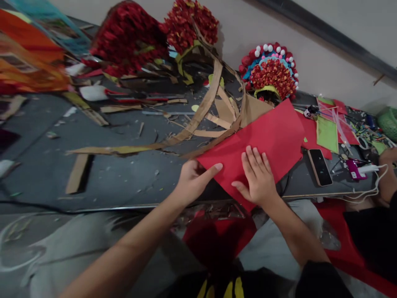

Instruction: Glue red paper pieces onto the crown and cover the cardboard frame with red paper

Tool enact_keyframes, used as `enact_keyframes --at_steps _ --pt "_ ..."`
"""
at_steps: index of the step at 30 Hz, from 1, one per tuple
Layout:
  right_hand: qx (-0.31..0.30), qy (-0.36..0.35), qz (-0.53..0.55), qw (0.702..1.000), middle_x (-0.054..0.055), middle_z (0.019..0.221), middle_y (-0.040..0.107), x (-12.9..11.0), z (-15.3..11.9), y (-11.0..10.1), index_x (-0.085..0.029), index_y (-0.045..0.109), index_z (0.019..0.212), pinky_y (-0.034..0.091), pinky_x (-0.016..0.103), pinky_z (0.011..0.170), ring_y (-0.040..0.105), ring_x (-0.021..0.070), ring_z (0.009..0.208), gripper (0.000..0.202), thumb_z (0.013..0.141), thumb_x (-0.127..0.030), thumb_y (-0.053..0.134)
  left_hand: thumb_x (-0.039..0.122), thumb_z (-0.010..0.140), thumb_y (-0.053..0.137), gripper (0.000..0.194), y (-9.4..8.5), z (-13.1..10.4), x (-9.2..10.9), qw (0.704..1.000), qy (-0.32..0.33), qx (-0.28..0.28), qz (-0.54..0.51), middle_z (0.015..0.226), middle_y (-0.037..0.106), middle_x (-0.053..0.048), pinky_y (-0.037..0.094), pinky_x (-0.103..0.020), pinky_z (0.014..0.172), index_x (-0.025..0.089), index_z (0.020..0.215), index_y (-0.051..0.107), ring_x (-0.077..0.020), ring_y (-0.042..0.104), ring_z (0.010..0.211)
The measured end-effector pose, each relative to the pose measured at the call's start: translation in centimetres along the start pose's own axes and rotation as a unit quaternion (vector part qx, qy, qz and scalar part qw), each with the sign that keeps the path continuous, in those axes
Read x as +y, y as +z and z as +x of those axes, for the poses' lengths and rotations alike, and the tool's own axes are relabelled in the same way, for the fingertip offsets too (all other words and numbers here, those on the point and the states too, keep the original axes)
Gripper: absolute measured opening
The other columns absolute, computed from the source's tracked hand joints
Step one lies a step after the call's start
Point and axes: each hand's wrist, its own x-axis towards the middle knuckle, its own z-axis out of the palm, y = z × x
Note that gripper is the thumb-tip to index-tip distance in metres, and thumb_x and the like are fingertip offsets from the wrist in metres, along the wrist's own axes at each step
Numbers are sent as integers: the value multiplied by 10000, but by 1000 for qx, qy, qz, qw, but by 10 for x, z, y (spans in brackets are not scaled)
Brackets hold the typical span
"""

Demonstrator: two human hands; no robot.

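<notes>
A large red paper sheet lies aslant near the table's front edge, its lower corner hanging past the edge. My left hand grips the sheet's left corner, thumb on top and the other fingers curled beneath. Flat on the sheet's lower middle rests my right hand, palm down with its fingers spread, holding nothing. Just behind the sheet, curved cardboard strips form an arched frame, partly touching the paper's upper left side.
Red-flowered headpieces stand at the back, with a beaded one farther right. A phone lies right of the sheet. Cardboard scraps litter the left. Another person's hand is at the right edge.
</notes>
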Motion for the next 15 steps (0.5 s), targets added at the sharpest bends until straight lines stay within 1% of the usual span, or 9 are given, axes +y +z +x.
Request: enact_keyframes --at_steps 3,6,9,12,15 --pt "43 -50 10 998 78 1427 505 -1 -1 -4 -147 410 1416 268 399 1185 357 200 1402 534 946 -394 360 397 610 779 362 -3 3 -7 999 17 14 -34 846 731 -75 562 -296 739 150 862 697 -200 662 747" --pt "95 -70 23 993 29 1314 613 11 -3 -7 -211 556 1298 372 370 1124 492 176 1300 408 936 -288 383 361 614 769 306 -3 0 -2 1000 27 9 -9 844 735 -69 557 -280 699 158 832 700 -181 650 696" --pt "109 -25 37 993 0 1274 636 25 -6 -7 -289 611 1229 444 374 1051 558 185 1220 358 921 -272 429 355 589 752 226 1 -6 10 999 18 5 43 703 710 -51 532 -259 567 166 695 687 -166 605 581" --pt "115 27 28 993 16 1275 625 33 -6 -8 -313 624 1213 460 395 1017 570 208 1183 338 917 -287 463 391 563 740 230 4 -11 19 997 5 11 77 588 658 -31 484 -251 457 182 590 650 -157 551 502" --pt "148 36 -3 988 35 1212 643 34 -2 -9 -317 632 1203 479 389 977 591 208 1113 322 910 -287 501 416 561 740 245 5 -14 20 996 -4 17 89 568 636 -29 494 -264 458 195 580 633 -175 565 524"
